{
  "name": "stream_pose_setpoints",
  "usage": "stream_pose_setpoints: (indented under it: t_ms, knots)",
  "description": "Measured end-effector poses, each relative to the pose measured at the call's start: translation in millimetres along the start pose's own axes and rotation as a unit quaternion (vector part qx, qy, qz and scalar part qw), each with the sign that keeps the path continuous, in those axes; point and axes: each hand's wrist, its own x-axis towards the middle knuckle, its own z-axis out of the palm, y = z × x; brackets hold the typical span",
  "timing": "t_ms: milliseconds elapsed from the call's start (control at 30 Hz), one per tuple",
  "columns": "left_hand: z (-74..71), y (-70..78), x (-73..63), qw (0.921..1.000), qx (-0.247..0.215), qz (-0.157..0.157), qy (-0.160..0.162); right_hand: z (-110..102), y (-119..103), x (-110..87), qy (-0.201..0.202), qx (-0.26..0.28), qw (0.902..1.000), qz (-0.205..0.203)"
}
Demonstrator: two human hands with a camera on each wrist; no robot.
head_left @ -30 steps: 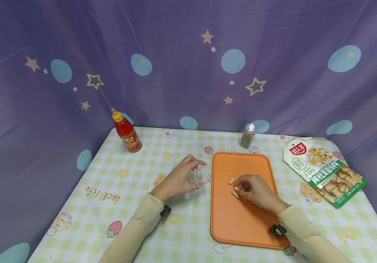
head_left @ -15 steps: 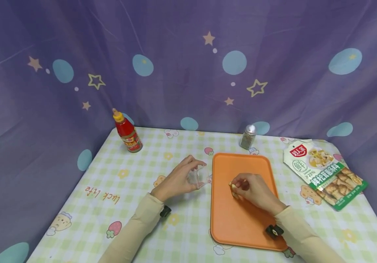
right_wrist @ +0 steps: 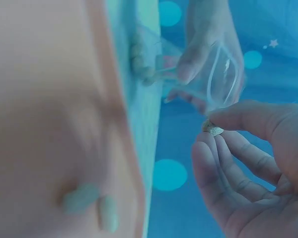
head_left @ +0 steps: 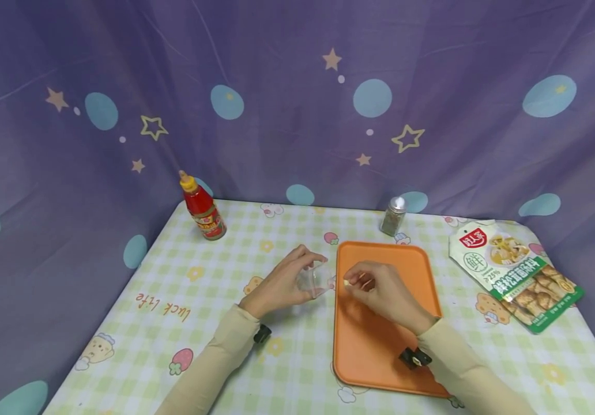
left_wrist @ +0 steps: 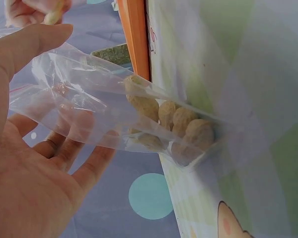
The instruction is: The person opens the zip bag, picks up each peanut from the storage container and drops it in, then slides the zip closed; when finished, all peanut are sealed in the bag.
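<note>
My left hand (head_left: 282, 285) holds a clear plastic bag (left_wrist: 84, 94) by its mouth between thumb and fingers, keeping the mouth spread. Several peanuts in shells (left_wrist: 186, 121) lie at the bottom of the bag, down at the tablecloth beside the tray. My right hand (head_left: 388, 291) pinches a single peanut (right_wrist: 212, 129) between thumb and fingertips, just short of the bag's mouth. Two more peanuts, one of them a blurred peanut (right_wrist: 108, 213), lie on the orange tray (head_left: 365, 366); in the head view the right hand hides them.
A red sauce bottle (head_left: 203, 210) with a yellow cap stands at the back left. Behind the tray is a small spice shaker (head_left: 393, 217). A green and white mushroom seasoning packet (head_left: 515, 274) lies to the right. The checkered tablecloth (head_left: 147, 346) ends at a purple curtain (head_left: 277, 115).
My right hand has picked a peanut up from the tray and carried it left towards the bag. The left hand and bag have stayed in place.
</note>
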Motion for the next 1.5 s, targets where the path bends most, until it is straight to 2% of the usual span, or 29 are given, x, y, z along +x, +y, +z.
stream_pose_setpoints:
  t_ms: [333,833,1133,1267,1500]
  knots:
    - [-0.2,0.7,0.2,1.0000,0.002,-0.006,-0.003,6.9,-28.3,16.3,0.008,0.030,0.9990,-0.031]
    - [0.4,2.2,0.6,1.0000,-0.005,0.000,-0.002,13.3,-31.4,22.3,-0.001,0.038,0.9989,-0.028]
    - [0.9,2.9,1.8,0.9999,-0.002,0.005,-0.008,10.1,-23.9,17.8,0.002,0.038,0.9989,-0.026]
    - [2.1,2.4,2.2,0.9999,0.004,0.012,-0.006,6.4,-15.7,12.3,0.005,0.033,0.9993,-0.016]
    - [1.8,3.5,0.7,1.0000,0.007,0.003,-0.002,-1.1,2.6,1.3,-0.002,0.022,0.9998,-0.001]
